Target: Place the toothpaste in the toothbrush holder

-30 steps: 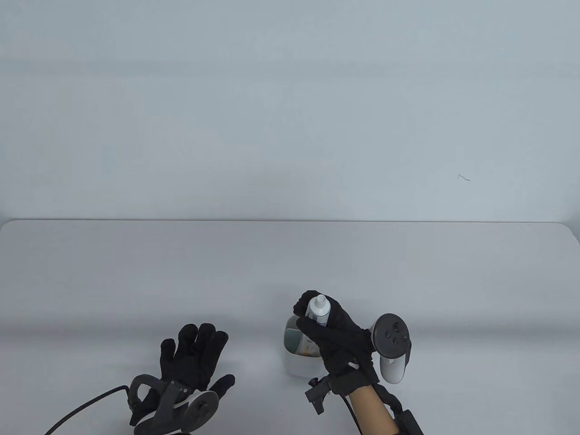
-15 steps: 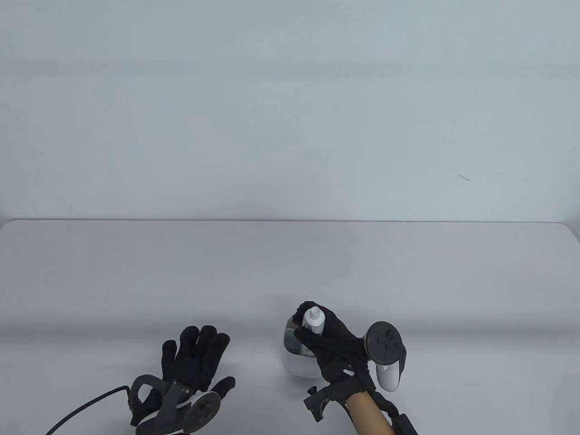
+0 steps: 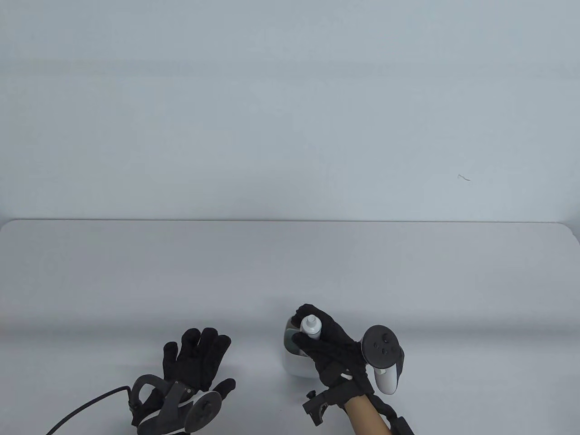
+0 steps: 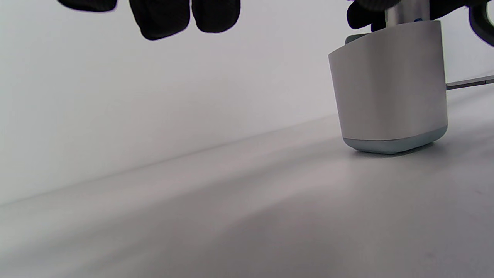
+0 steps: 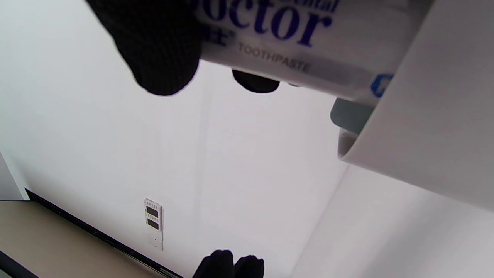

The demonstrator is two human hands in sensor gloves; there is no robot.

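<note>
Right hand (image 3: 333, 349) around smooth toothpaste (image 3: 311, 325)

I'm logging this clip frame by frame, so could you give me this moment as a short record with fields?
task object: toothpaste tube, cap up, lower end inside the holder
holder: white toothbrush holder, upright on the table
right hand: right hand grips the tube above the holder
left hand: left hand lies flat, fingers spread, apart from the holder
stage: tube partly in, not yet released
</note>
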